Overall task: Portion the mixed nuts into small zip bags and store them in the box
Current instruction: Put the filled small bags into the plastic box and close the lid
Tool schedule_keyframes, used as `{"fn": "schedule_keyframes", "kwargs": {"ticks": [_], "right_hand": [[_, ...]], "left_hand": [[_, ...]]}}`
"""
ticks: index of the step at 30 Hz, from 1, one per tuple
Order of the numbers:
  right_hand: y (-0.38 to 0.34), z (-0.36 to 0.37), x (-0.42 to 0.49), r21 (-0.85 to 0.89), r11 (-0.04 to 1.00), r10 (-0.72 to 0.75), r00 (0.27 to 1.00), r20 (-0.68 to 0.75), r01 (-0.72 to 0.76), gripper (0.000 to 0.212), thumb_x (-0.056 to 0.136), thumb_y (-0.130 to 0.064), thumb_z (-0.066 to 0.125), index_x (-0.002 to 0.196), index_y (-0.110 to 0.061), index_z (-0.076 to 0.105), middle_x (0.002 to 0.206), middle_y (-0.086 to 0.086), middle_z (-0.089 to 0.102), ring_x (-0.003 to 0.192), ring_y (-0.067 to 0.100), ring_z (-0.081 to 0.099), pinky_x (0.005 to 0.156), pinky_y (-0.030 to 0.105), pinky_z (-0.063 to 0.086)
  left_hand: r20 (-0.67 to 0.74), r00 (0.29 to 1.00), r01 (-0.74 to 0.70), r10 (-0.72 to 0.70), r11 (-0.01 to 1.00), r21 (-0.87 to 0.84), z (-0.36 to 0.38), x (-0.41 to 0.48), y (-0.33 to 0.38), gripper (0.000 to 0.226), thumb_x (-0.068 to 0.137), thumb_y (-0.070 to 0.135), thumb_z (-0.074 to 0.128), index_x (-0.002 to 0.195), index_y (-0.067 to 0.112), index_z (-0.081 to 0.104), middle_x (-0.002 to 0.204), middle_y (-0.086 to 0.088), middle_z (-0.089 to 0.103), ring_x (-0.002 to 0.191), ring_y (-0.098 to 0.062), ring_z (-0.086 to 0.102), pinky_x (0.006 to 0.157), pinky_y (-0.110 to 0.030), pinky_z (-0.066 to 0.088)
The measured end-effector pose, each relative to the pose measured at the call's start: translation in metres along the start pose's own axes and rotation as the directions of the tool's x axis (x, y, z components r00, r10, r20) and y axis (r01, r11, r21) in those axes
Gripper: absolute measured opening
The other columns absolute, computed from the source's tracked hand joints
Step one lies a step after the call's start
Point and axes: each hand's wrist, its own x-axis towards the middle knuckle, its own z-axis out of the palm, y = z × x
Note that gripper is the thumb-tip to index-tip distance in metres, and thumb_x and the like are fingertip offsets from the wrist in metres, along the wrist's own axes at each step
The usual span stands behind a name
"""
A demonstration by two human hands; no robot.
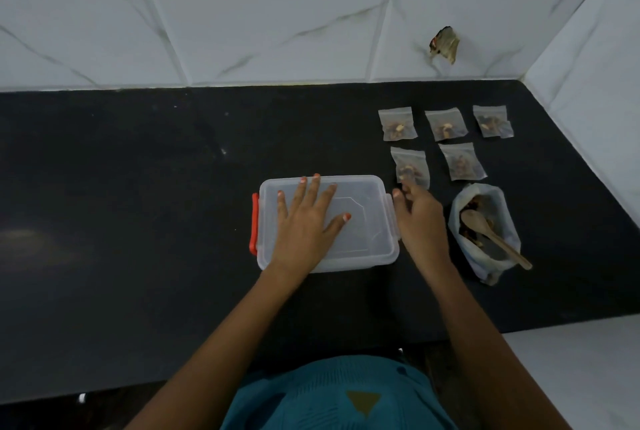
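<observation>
A clear plastic box (363, 242) with its lid on and an orange clip on its left side sits mid-counter. My left hand (308, 218) lies flat on the lid, fingers spread. My right hand (420, 218) is at the box's right edge, by the right clip, its fingertips close to the nearest small zip bag (410, 166). Several filled zip bags lie in two rows to the right, one of them at the back left (397, 123). A larger plastic bag of mixed nuts (485, 232) stands open with a wooden spoon (491, 235) in it.
The black counter (138, 204) runs left. A white tiled wall (277, 14) lies behind and another at the right corner. A crumpled scrap (445, 43) clings to the back wall. My teal clothing (329, 395) shows at the counter's front edge.
</observation>
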Motion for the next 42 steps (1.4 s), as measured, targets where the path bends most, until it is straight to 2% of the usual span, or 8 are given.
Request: {"fn": "schedule_keyframes", "kwargs": {"ticks": [7,9,12,20,28,32,38,42], "right_hand": [[-0.056,0.047,-0.036,-0.167,0.885,-0.385,0.884,0.264,0.435,0.047,0.096,-0.03,0.042,0.14,-0.017,0.033,0.146,0.002,0.035,0.135,0.013,0.028,0.109,0.025,0.02],[-0.062,0.067,-0.04,-0.286,0.81,-0.393,0.836,0.384,0.512,0.057,0.097,-0.039,0.036,0.147,-0.02,0.016,0.155,0.003,0.014,0.143,0.018,0.007,0.115,0.034,0.004],[-0.062,0.086,-0.039,-0.44,0.691,-0.357,0.801,0.481,0.573,0.063,0.097,-0.048,0.025,0.147,-0.023,-0.004,0.156,0.004,-0.009,0.143,0.023,-0.011,0.113,0.045,-0.008],[-0.056,0.095,-0.035,-0.482,0.66,-0.327,0.798,0.506,0.577,0.064,0.095,-0.052,0.02,0.146,-0.026,-0.01,0.155,0.001,-0.017,0.142,0.024,-0.015,0.111,0.047,-0.012],[-0.056,0.096,-0.033,-0.445,0.688,-0.35,0.799,0.489,0.574,0.064,0.095,-0.051,0.024,0.147,-0.026,-0.003,0.156,-0.001,-0.013,0.142,0.022,-0.014,0.109,0.044,-0.014],[-0.065,0.089,-0.031,-0.362,0.77,-0.347,0.822,0.452,0.525,0.056,0.095,-0.044,0.036,0.145,-0.025,0.02,0.156,-0.003,0.005,0.143,0.021,0.0,0.114,0.044,-0.004],[-0.09,0.089,0.008,-0.219,0.802,-0.444,0.8,0.403,0.555,0.036,0.095,-0.025,0.046,0.131,-0.019,0.049,0.135,-0.001,0.046,0.127,0.015,0.037,0.107,0.031,0.023],[-0.099,0.1,0.028,-0.219,0.769,-0.392,0.714,0.58,0.601,0.032,0.098,-0.02,0.04,0.126,-0.012,0.055,0.125,0.007,0.053,0.118,0.022,0.046,0.101,0.033,0.032]], "left_hand": [[-0.267,0.936,0.139,-0.229,0.938,-0.317,-0.021,-0.022,-0.044,0.042,0.096,0.02,0.044,0.138,0.014,0.039,0.149,-0.01,0.032,0.138,-0.022,0.03,0.111,-0.039,0.026],[-0.234,0.928,0.169,-0.288,0.889,-0.425,-0.021,-0.026,-0.051,0.042,0.096,0.021,0.044,0.137,0.013,0.039,0.141,-0.012,0.044,0.124,-0.02,0.049,0.097,-0.034,0.045],[-0.192,0.912,0.23,-0.361,0.841,-0.489,-0.021,-0.032,-0.056,0.046,0.095,0.021,0.048,0.139,0.013,0.037,0.124,-0.007,0.058,0.106,-0.014,0.058,0.079,-0.021,0.046],[-0.23,0.9,0.161,-0.37,0.773,-0.613,-0.023,-0.036,-0.064,0.026,0.094,0.007,0.047,0.117,0.01,0.056,0.085,0.02,0.055,0.071,0.01,0.057,0.06,-0.009,0.049],[0.078,0.862,0.335,-0.501,0.447,-0.829,-0.006,-0.032,-0.086,0.03,0.097,0.01,0.04,0.123,0.016,0.053,0.094,0.009,0.061,0.08,-0.002,0.063,0.061,-0.018,0.05],[0.167,0.85,0.378,-0.5,0.359,-0.853,-0.001,-0.019,-0.088,0.032,0.097,0.022,0.042,0.128,0.015,0.049,0.109,-0.006,0.062,0.09,-0.015,0.064,0.069,-0.027,0.051],[0.296,0.852,0.37,-0.431,0.097,-0.924,-0.004,0.004,-0.076,0.057,0.097,0.053,0.018,0.09,0.022,0.065,0.068,0.0,0.071,0.066,-0.014,0.067,0.064,-0.03,0.05],[0.337,0.873,0.357,-0.352,-0.009,-0.934,0.0,0.011,-0.076,0.069,0.092,0.061,0.007,0.101,0.02,0.062,0.073,-0.003,0.072,0.071,-0.015,0.069,0.069,-0.032,0.05]]}}
